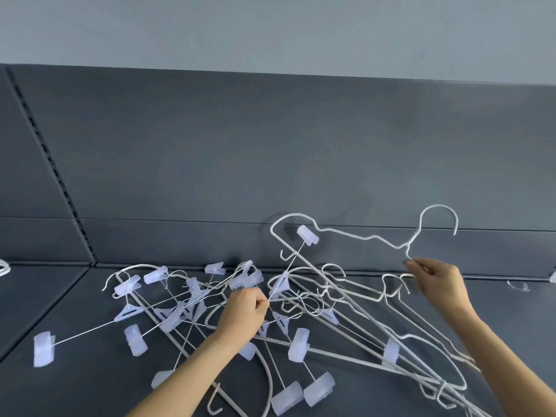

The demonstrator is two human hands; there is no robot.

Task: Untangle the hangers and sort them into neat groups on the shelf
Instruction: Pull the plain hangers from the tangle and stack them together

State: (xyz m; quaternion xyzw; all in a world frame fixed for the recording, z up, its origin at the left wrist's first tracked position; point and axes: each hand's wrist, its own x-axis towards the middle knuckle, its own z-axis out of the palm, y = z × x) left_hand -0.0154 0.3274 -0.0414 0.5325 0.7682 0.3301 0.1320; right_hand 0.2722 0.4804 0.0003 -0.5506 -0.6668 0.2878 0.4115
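Grey shelf (75, 386), pale wall (270, 25) behind, bears tangled hangers (176, 317); left hand (243, 314) pinches clip hanger (307, 234), right hand (439, 281) pinches wire hanger (403, 245).

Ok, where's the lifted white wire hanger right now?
Head view, right side: the white wire hanger is held up over the tangled pile, its neck pinched by the right hand.

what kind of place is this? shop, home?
Probably a shop or stockroom, not certain. Dark grey retail-style shelf with back panels, a slotted upright at left, and a bulk pile of white clip hangers and wire hangers on it.
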